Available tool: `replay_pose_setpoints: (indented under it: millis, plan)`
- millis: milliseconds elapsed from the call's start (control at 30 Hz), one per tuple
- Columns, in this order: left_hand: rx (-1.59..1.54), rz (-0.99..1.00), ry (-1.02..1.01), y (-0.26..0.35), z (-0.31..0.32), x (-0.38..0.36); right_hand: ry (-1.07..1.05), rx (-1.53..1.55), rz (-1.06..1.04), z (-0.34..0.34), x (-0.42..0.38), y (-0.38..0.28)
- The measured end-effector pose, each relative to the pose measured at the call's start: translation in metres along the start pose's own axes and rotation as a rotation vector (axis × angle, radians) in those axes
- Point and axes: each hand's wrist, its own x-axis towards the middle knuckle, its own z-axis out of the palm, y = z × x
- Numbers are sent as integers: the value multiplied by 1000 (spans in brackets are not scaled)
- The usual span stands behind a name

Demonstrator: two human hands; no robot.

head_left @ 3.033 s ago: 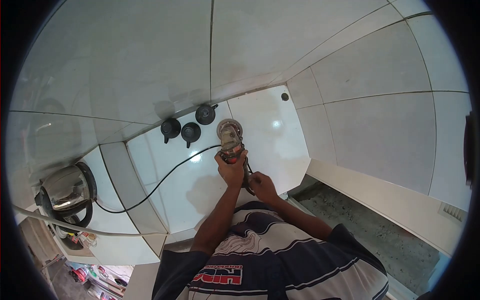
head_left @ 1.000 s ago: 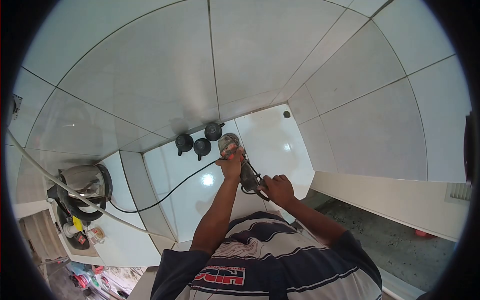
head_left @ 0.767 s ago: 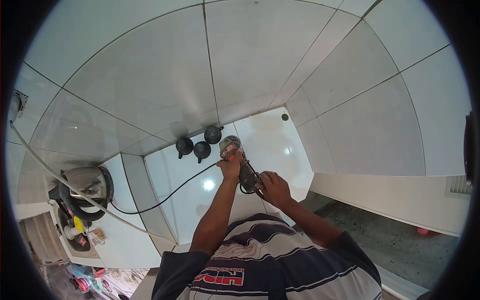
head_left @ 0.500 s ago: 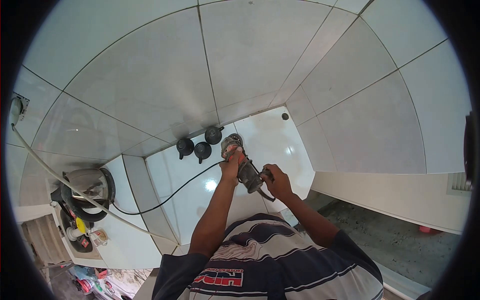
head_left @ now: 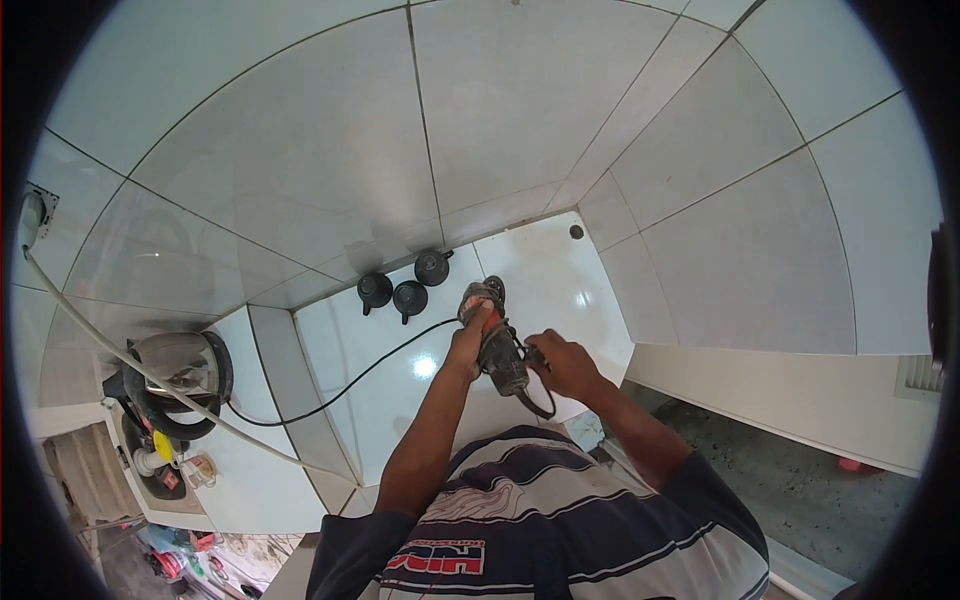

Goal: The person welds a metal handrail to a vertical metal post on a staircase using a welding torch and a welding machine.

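A worn angle grinder (head_left: 500, 350), dark grey with an orange-red section, is held over the white tiled surface (head_left: 540, 275). My left hand (head_left: 468, 345) wraps around its body near the head, thumb along the top. Beside the tool's rear, my right hand (head_left: 567, 366) is closed, with its fingers curled close to the dark casing and a loop of cord. What those fingers hold is hidden. A black cable (head_left: 370, 367) runs left from the grinder. Three dark, cup-like things with short handles, one of them a rounded cup (head_left: 410, 298), stand left of the grinder's head.
Large pale wall tiles (head_left: 530, 100) rise behind and to the right. At left sits a bulky appliance (head_left: 180, 370) with black rings; a pale hose (head_left: 130, 355) crosses in front of it. A small dark round spot (head_left: 576, 232) marks the far right corner of the surface.
The grinder has shifted slightly right and turned, so its head shows more on the right side. Both hands moved with it. The whole view has drifted a little.
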Motion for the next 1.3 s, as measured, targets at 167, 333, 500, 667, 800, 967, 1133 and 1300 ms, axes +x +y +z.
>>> replay_pose_setpoints:
  millis: [167, 333, 500, 667, 800, 967, 1133, 1300]
  plan:
    - [36, 29, -6, -8, -2, 3, 307, 155, -52, 6, 14, 16]
    - [355, 250, 69, -9, 12, 1, 275, 185, 93, 8, 17, 21]
    - [257, 183, -101, -3, 24, 5, 479, 321, 54, 8, 22, 17]
    - [431, 434, 47, -28, 40, 12, 710, 858, 378, 62, 29, 56]
    - [383, 248, -185, -63, 22, 57, 462, 1277, 712, 64, 31, 69]
    - [254, 138, -186, -77, 31, 54, 318, 1086, 662, 32, 19, 75]
    - [276, -17, -435, -59, 35, 73, 339, 857, 549, 31, 36, 101]
    - [658, 66, -187, -35, 40, 76, 581, 486, 476, 30, 66, 110]
